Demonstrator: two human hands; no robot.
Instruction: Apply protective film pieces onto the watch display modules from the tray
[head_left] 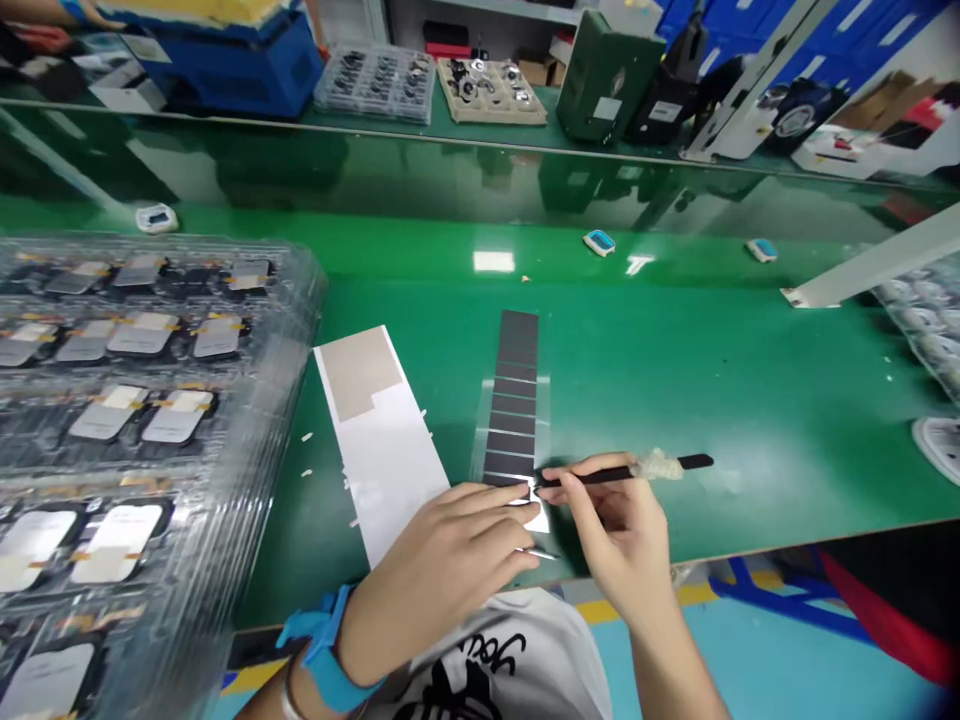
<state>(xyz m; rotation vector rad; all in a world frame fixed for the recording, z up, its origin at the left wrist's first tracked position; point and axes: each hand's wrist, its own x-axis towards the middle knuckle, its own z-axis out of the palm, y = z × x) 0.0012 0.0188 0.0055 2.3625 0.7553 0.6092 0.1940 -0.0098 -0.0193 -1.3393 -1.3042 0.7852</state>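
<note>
My right hand [619, 515] pinches a slim black stick-like tool [611, 475] with pale tape wrapped round it towards its far end. Its tip touches the near end of a strip of dark grey rectangular pieces [514, 410] on a clear backing. My left hand [461, 530] lies flat across the near end of that strip, fingers stretched out, and hides part of it. A thin silvery pointed thing [544, 552] pokes out beside its fingertips; the rest of it is covered. Left of the strip lies a white sheet [394, 445] with a beige patch, partly beneath my left hand.
Stacked clear trays [281, 400] of dark parts with silvery plates fill the left side. Small white devices [600, 242] lie towards the back of the green table [675, 370]. A white post [874, 258] stands at right, near another tray [922, 315]. A raised shelf holds boxes [611, 80].
</note>
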